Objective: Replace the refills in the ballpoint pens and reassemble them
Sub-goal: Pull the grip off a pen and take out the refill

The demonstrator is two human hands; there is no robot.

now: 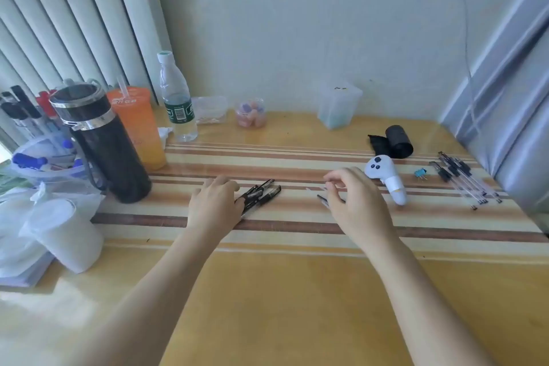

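Black pens lie gripped by the left hand; right hand grip: cannot tell.

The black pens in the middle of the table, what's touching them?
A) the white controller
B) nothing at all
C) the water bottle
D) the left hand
D: the left hand lies over the near ends of the black pens with its fingers curled on them, while the white controller lies well apart, on the far side of the right hand.
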